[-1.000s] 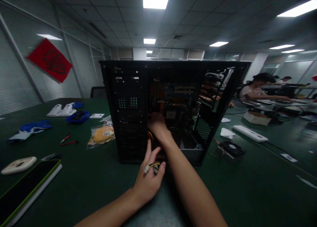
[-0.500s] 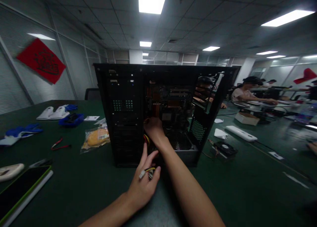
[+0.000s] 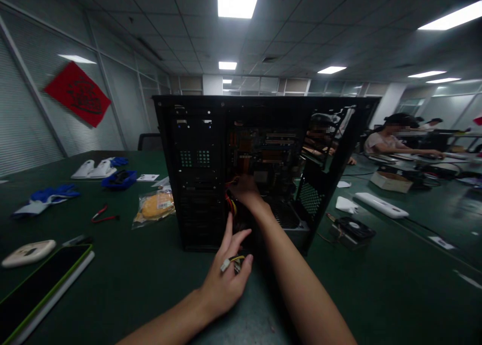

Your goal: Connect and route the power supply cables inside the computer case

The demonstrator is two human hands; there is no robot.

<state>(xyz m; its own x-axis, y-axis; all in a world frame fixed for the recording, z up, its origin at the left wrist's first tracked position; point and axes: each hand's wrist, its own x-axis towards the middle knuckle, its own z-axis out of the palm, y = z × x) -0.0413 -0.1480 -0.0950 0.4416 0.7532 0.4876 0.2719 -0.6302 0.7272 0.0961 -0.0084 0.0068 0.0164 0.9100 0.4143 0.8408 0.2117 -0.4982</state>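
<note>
A black computer case (image 3: pixel 199 194) stands before me with its side open, showing the motherboard (image 3: pixel 276 149) in its dim inside. My right hand (image 3: pixel 246 190) reaches into the case, its fingers closed around thin red and yellow power cables (image 3: pixel 231 199) beside the drive bays. The fingertips are partly in shadow. In front of the case, my left hand (image 3: pixel 228 272) holds cable ends in its palm, under the thumb. A white plug (image 3: pixel 225 265) with a yellow wire sticks out of it. The left index finger points up at the cable bundle.
Left on the green table are gloves (image 3: pixel 56 193), a blue tray (image 3: pixel 119 180), a bagged yellow item (image 3: pixel 156 204), a red-handled tool (image 3: pixel 105 217) and a phone (image 3: pixel 45 284). To the right lie a fan cooler (image 3: pixel 352 229) and a white power strip (image 3: pixel 381 205). Another person (image 3: pixel 395 136) sits beyond.
The whole view has shifted, so everything appears farther right. My right hand has drawn back slightly from the drive bays, showing more of the red and yellow cables. My left hand keeps its hold.
</note>
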